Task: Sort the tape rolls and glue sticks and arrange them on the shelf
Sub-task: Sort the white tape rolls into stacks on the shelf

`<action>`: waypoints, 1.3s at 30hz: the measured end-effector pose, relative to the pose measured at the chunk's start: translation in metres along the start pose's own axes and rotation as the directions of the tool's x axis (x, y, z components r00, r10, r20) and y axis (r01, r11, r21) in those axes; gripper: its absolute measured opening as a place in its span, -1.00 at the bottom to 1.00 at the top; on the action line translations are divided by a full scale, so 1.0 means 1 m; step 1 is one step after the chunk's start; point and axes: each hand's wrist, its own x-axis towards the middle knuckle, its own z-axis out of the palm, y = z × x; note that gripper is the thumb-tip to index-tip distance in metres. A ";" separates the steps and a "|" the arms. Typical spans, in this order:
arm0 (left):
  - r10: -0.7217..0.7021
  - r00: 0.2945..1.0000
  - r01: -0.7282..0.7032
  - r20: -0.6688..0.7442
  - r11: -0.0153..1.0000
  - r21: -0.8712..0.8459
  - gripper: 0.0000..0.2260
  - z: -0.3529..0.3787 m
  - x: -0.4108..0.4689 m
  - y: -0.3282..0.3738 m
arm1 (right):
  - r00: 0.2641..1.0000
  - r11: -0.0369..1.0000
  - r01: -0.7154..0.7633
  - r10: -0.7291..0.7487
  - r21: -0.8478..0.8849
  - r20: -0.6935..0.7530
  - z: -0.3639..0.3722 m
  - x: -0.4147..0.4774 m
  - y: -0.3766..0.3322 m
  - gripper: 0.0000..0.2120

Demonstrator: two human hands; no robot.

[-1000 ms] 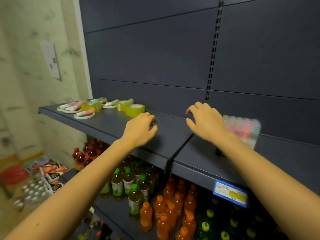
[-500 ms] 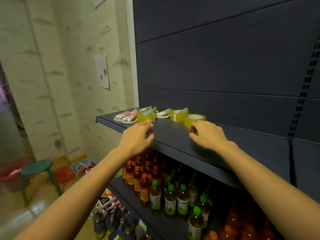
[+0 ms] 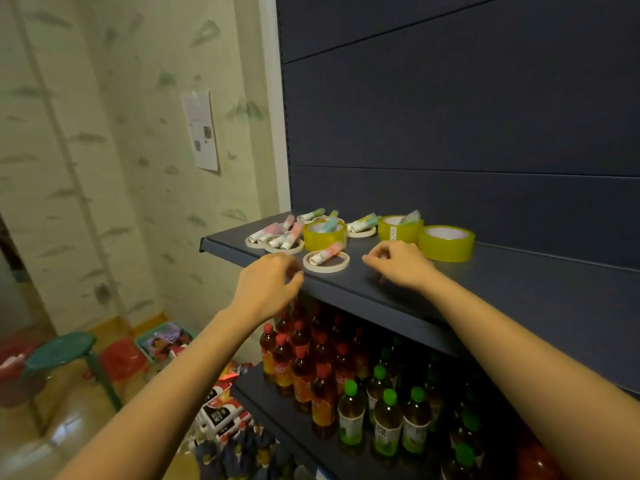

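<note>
- Left hand (image 3: 268, 287): grip loosely curled, holding nothing, at the matte shelf (image 3: 485, 282) edge.
- Right hand (image 3: 398, 265): grip equally slack; glossy yellow tape rolls (image 3: 446, 242) just beyond.
- Pastel glue sticks (image 3: 323, 253) lie across flat white rolls (image 3: 327, 266) beyond both grips.

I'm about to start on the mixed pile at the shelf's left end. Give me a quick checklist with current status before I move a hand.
1. Left hand free: ok, nothing visible in its grip.
2. Right hand free: ok, fingers loosely curled, holding nothing.
3. Nearest white tape roll liftable alone: not ok, a glue stick lies across it.
4. Tape and glue separated: not ok, sticks also sit in the left yellow roll and the middle yellow roll.
5. Room on the shelf for sorted groups: ok, bare surface right of the rightmost yellow roll.
</note>
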 end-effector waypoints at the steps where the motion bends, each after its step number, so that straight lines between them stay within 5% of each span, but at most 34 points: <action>1: 0.002 1.000 -0.002 0.002 1.000 -0.004 -0.79 0.004 0.004 -0.006 | 1.000 1.000 -0.009 0.009 0.030 0.007 0.006 0.010 -0.002 -0.79; 5: 0.022 1.000 -0.022 0.006 1.000 0.008 -0.78 0.015 0.025 -0.029 | 0.998 0.998 -0.056 0.055 0.042 0.041 0.026 0.055 -0.010 -0.52; 17: 0.086 0.995 -0.085 0.055 0.996 -0.015 -0.77 0.042 0.095 -0.064 | 0.949 0.978 -0.208 0.209 -0.027 0.237 0.047 0.153 -0.020 -0.64; 21: 0.123 0.977 -0.115 0.172 0.992 -0.053 -0.74 0.053 0.114 -0.062 | 0.929 0.969 -0.242 0.214 0.058 0.303 0.025 0.154 -0.023 -0.67; 27: 0.148 0.925 -0.142 0.350 0.989 -0.044 -0.75 0.074 0.142 -0.054 | 0.993 0.944 -0.111 0.096 0.309 0.064 -0.007 0.140 -0.016 -0.74; 31: 0.253 0.915 -0.232 0.314 0.967 -0.103 -0.86 0.078 0.154 -0.051 | 0.983 0.938 -0.112 0.154 0.329 -0.104 -0.018 0.123 -0.009 -0.70; 35: 0.349 0.894 -0.324 0.280 0.937 -0.133 -0.80 0.074 0.165 -0.043 | 0.928 0.939 -0.111 0.216 0.327 -0.305 -0.030 0.096 -0.002 -0.78; 39: 0.447 0.859 -0.402 0.250 0.891 -0.213 -0.78 0.071 0.175 -0.025 | 0.795 0.949 -0.119 0.266 0.291 -0.545 -0.036 0.056 0.009 -0.81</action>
